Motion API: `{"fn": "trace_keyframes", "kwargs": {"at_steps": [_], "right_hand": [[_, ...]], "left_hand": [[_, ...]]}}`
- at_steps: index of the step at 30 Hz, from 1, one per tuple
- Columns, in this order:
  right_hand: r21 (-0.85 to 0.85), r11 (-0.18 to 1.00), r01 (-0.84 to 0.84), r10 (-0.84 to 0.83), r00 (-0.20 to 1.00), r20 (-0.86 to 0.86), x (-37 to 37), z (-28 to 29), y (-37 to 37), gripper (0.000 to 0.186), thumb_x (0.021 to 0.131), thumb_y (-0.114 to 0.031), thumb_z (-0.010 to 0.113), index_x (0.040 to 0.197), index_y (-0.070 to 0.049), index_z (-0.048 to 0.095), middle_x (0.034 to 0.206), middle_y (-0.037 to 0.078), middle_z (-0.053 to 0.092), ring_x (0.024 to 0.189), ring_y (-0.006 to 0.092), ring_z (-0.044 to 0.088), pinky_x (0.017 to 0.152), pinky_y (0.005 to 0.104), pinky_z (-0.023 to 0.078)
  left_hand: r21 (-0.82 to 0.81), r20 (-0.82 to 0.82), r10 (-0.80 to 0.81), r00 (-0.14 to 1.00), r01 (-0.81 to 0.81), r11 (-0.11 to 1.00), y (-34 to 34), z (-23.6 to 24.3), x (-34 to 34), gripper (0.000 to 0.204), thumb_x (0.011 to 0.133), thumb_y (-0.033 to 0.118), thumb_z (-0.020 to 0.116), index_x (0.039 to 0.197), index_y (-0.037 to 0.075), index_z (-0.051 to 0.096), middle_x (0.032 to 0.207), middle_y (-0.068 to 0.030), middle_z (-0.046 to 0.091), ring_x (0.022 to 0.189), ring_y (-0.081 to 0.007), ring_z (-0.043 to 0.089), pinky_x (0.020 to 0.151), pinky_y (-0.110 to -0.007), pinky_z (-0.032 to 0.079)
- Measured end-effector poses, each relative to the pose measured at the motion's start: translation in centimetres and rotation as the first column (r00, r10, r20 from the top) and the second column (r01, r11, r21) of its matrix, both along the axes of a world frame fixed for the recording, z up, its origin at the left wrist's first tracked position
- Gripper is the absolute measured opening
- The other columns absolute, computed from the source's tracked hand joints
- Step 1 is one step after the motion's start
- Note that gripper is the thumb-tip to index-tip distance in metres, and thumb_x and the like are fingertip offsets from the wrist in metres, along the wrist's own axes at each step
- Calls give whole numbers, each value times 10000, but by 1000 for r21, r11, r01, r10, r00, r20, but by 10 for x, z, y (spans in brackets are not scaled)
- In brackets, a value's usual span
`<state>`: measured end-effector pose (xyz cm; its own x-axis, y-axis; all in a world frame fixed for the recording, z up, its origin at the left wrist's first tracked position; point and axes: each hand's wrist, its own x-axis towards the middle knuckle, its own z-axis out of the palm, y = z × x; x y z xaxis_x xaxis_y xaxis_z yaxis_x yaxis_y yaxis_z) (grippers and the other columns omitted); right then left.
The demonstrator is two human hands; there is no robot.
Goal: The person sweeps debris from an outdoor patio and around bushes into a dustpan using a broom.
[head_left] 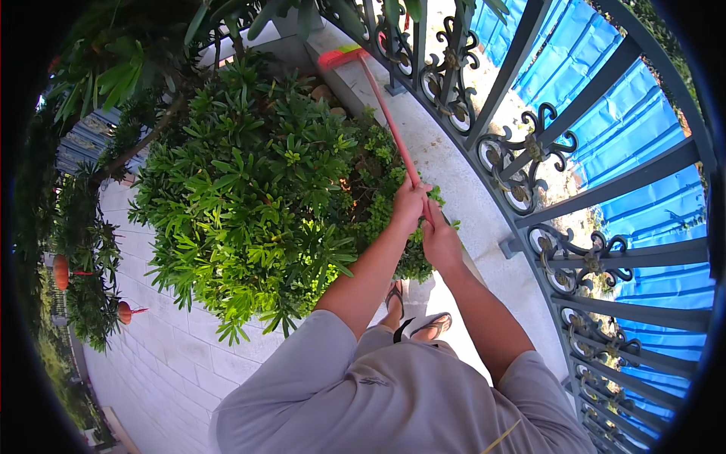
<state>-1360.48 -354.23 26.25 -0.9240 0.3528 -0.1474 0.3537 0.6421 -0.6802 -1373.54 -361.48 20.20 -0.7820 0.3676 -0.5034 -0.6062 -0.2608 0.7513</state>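
A broom with a long red handle (391,123) reaches away from me over a pale stone ledge (473,200). Its red and yellow-green head (342,57) rests at the far end of the ledge, close to the fence. My left hand (410,206) is wrapped round the handle. Just behind it, nearer my body, my right hand (439,236) also grips the handle, its fingers partly hidden. A leafy green bush (249,189) grows to the left of the handle and brushes close to both hands.
A grey metal fence (582,200) with scrollwork curves along the right, and blue sheeting (658,181) stands beyond it. Pale paving (151,333) lies at left. Red lantern-like ornaments (60,272) hang from branches. My sandalled feet (432,325) are below the bush.
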Motion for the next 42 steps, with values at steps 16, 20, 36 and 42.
{"fn": "trace_keyframes", "kwargs": {"at_steps": [16, 20, 36, 42], "right_hand": [[-642, 719, 265, 82, 886, 457, 145, 159, -13, 661, 1138, -263, 586, 1749, -216, 340, 762, 4, 595, 605, 88, 548, 622, 313, 525], [-793, 523, 314, 124, 892, 435, 169, 158, -1, 655, 1131, -275, 608, 1737, -204, 369, 760, 15, 626, 595, 117, 564, 612, 329, 517], [-109, 994, 2, 15, 987, 159, 154, 76, -21, 671, 1074, -187, 637, 1698, -118, 400, 867, 266, 743, 758, 422, 753, 713, 515, 588], [-461, 879, 123, 34, 947, 318, 191, 146, -16, 671, 1105, -200, 626, 1724, -134, 376, 781, 42, 641, 649, 167, 640, 688, 349, 555]], "left_hand": [[-19, 1, 133, 991, -133, 991, -40, 64, 38, 212, 1146, 287, 590, 1238, 121, 495, 996, -117, 718, 489, -174, 630, 408, -343, 560], [-60, -78, 270, 960, -275, 960, -45, 94, 51, 223, 1154, 325, 571, 1231, 138, 479, 808, -37, 604, 430, -152, 585, 357, -339, 513], [20, 133, 3, 991, -6, 1000, -2, 20, 14, 219, 1159, 362, 552, 1170, 151, 493, 782, -12, 602, 508, -193, 624, 451, -407, 559], [-46, 82, 5, 997, -1, 999, -36, 69, 72, 267, 1146, 367, 584, 1185, 132, 463, 816, -20, 584, 503, -204, 631, 460, -420, 589]]}}
